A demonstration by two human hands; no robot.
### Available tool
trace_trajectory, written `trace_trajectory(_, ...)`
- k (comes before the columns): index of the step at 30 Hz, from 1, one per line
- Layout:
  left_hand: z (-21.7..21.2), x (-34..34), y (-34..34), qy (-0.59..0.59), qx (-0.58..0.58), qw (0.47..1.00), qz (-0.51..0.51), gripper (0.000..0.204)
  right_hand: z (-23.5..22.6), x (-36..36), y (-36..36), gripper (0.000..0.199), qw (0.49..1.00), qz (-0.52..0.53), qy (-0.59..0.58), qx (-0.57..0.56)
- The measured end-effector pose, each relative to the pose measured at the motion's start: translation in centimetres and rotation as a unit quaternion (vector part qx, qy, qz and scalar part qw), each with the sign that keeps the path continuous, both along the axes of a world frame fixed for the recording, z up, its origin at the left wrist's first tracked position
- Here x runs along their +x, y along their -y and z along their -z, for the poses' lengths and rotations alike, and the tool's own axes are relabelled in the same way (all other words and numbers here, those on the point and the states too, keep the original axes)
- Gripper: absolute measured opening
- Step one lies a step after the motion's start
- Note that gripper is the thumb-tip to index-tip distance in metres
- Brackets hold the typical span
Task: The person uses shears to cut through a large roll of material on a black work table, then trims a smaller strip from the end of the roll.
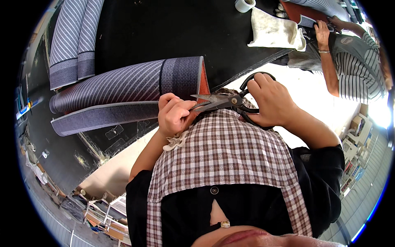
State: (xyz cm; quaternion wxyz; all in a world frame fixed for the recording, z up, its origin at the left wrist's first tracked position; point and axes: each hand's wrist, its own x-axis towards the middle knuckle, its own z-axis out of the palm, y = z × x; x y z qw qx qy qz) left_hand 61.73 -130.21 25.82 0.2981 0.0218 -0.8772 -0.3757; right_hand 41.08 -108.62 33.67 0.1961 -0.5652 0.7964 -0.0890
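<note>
A grey-blue striped mat (131, 84) lies partly rolled at the table's near edge, its orange-red backing (204, 82) showing at the right end. My left hand (175, 115) is closed on the near end of the mat's edge, fingers pinched together. My right hand (273, 101) grips the black handles of a pair of scissors (224, 101). The scissor blades are parted and point left, their tips beside my left fingers at the mat's edge. Whether the blades touch the mat is hard to see.
Two more rolled striped mats (68, 41) lie at the far left of the black table (164, 29). Toward the back right are a white cloth (271, 31) and a tape roll (245, 5). A co-worker in striped sleeves has a hand (323, 35) on another mat.
</note>
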Motion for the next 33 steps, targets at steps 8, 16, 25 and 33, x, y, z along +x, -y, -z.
trace_trajectory(8,0.0,-0.1,-0.2,-0.005,-0.003,1.0,-0.009,0.036,-0.4,0.1,0.0,0.066,0.997,0.015,0.048,0.058)
trace_trajectory(16,-0.8,0.0,-0.4,0.049,-0.023,0.998,-0.036,0.033,0.3,0.5,-0.6,0.063,0.995,0.016,0.033,0.094)
trace_trajectory(25,-2.6,1.3,2.3,0.125,-0.139,0.981,-0.056,0.025,0.4,0.3,-1.5,0.059,0.998,0.016,0.047,0.044)
trace_trajectory(33,-2.3,1.1,2.0,0.106,-0.134,0.984,-0.046,0.023,0.3,0.5,-0.8,0.062,1.0,0.013,0.002,0.001)
